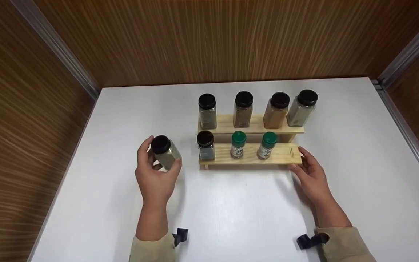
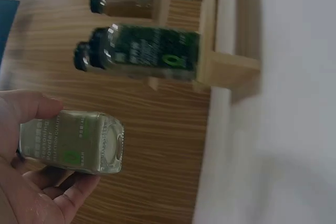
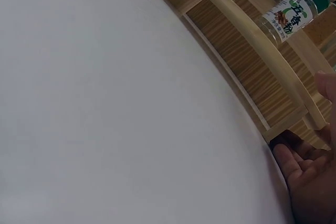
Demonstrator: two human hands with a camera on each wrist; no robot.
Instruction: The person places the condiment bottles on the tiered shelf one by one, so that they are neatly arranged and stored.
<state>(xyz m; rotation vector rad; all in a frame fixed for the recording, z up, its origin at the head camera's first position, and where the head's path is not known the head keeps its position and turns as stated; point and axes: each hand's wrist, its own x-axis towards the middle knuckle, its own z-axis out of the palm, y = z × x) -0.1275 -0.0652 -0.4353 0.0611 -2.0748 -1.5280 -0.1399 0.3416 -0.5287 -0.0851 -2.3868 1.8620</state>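
White table, wood-panelled walls, wooden rack

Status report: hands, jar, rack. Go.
Left hand grips black-lidded jar, off the rack. Right hand steadies rack's right end. Lower shelf's right end open; nothing in the way.

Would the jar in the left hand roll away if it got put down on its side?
Probably not far. The jar looks flat-sided and squarish, so it should settle on one face. Its clear walls look hard and smooth, so it may feel slippery; the left hand wraps fingers round it.
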